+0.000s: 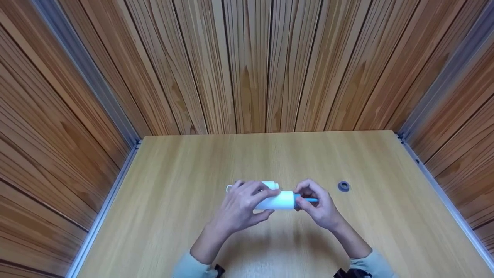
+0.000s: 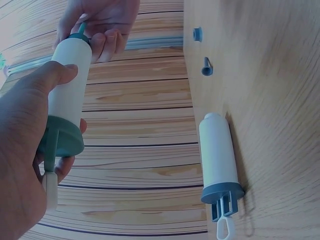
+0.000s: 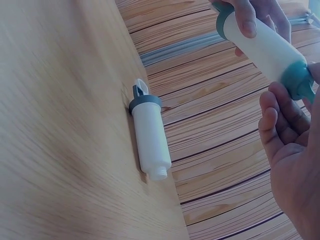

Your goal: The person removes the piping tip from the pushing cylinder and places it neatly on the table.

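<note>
Tube (image 1: 283, 200) spans curled left grip (image 1: 242, 204) and pinching right grip (image 1: 322, 208).

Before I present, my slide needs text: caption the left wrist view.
Left hand grips a white cylindrical tube, right hand holding its teal tip; a similar tube lies on the wood-grain tabletop.

Left hand (image 1: 242, 204) grips, back upward; right hand (image 1: 323, 208) faces it, thumb (image 1: 307, 206) and fingers (image 1: 312, 185) pinching; both forearms (image 1: 350, 236) slant toward each other.
</note>
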